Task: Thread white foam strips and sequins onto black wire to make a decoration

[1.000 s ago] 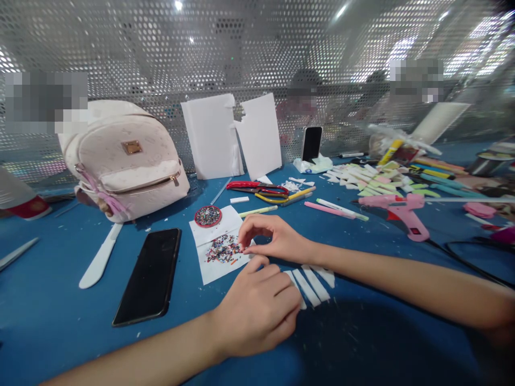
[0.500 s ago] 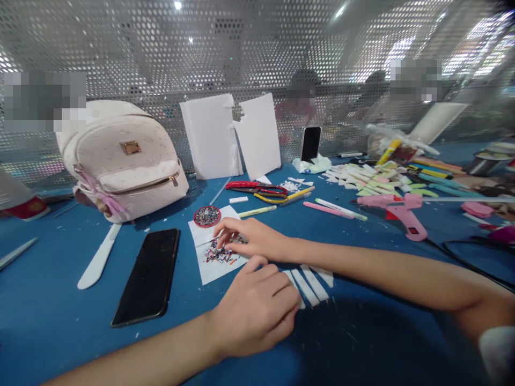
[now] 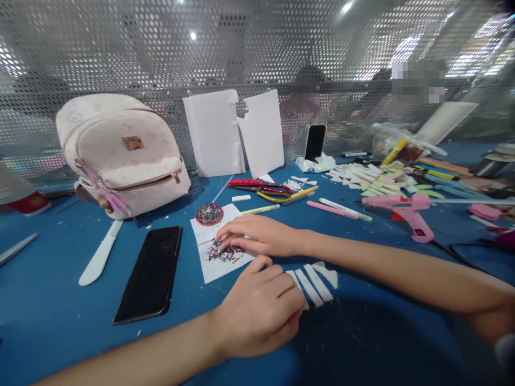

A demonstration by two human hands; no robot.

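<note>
My right hand (image 3: 259, 236) lies low over a small heap of mixed coloured beads (image 3: 221, 253), fingers stretched and spread, their tips touching or just above the beads. The heap rests on a white sheet of paper (image 3: 207, 272). At the sheet's upper edge sits a round red-rimmed dish (image 3: 208, 214) full of similar beads. My left hand (image 3: 263, 308) is closed in the foreground, its fingers curled under; whatever they may hold is hidden. Beside its knuckles lie several white strips (image 3: 316, 287), partly covered by the hand.
A black phone (image 3: 151, 273) and a white plastic knife (image 3: 100, 254) lie at left, before a pale backpack (image 3: 132, 155). Red-handled scissors (image 3: 259, 186), markers (image 3: 332, 210) and white boards (image 3: 213, 134) stand or lie behind. A pink glue gun (image 3: 406, 212) is at right.
My right hand's fingers have straightened and flattened a little over the beads. The left hand stays closed in nearly the same place. The view has shifted slightly.
</note>
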